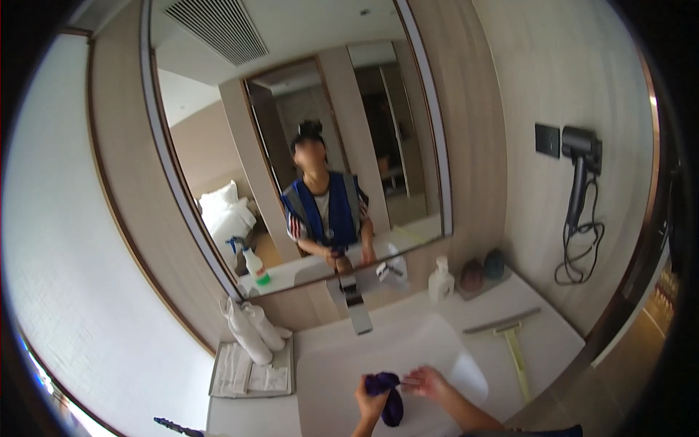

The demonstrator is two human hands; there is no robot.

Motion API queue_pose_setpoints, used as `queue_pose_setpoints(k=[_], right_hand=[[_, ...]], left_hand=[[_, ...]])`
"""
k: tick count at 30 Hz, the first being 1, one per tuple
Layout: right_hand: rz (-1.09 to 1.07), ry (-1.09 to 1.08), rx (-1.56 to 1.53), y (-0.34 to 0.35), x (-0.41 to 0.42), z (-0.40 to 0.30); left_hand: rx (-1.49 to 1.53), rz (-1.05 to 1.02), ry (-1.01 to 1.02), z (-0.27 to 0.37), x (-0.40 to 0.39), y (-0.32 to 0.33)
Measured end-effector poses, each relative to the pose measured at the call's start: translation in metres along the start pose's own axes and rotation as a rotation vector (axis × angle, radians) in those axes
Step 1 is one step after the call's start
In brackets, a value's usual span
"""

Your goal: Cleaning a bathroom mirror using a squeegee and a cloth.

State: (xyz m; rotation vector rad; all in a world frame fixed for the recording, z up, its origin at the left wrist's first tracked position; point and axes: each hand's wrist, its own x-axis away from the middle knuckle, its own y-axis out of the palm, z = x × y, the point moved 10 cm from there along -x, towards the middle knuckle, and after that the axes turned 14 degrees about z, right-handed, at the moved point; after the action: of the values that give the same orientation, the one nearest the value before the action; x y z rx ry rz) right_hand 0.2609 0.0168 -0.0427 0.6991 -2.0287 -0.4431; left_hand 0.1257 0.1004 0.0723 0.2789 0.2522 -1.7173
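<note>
My left hand (372, 400) grips a bunched purple cloth (392, 409) over the white washbasin (327, 377). Part of the cloth bulges above the fingers and a fold hangs below them. Just to the right, my right hand (427, 382) has its fingers apart, with the tips close to the cloth; blur hides whether they touch it. Beyond both hands, a chrome faucet (358, 318) reaches out over the basin.
A tray (291, 349) with wrapped packets and white rolled items stands left. A squeegee (513, 349), soap dispenser (441, 284) and two cups lie right. A hair dryer (579, 164) hangs on the wall. A spray bottle nozzle (175, 426) shows at bottom left; a mirror (306, 229) rises behind.
</note>
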Motion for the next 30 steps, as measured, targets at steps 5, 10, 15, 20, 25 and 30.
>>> queue_pose_setpoints(k=[5,10,15,20,25,30], right_hand=[[-0.277,0.472,0.181,0.013,-0.01,0.095],[-0.247,0.379,-0.322,0.021,-0.075,0.099],[-0.02,0.142,-0.351,-0.016,-0.08,0.062],[-0.211,-0.092,-0.119,0.029,-0.033,0.02],[-0.143,-0.058,-0.208,0.048,-0.009,0.015],[-0.315,-0.144,-0.283,0.085,0.017,0.0]], left_hand=[[0.112,-0.067,-0.079,0.001,0.014,0.022],[0.293,0.005,-0.169,-0.007,0.038,0.016],[0.368,0.225,-0.338,-0.021,0.039,-0.028],[0.18,0.182,-0.489,-0.035,0.018,-0.043],[0.213,0.193,-0.364,-0.043,-0.009,-0.048],[0.203,0.286,-0.922,-0.112,0.015,-0.049]])
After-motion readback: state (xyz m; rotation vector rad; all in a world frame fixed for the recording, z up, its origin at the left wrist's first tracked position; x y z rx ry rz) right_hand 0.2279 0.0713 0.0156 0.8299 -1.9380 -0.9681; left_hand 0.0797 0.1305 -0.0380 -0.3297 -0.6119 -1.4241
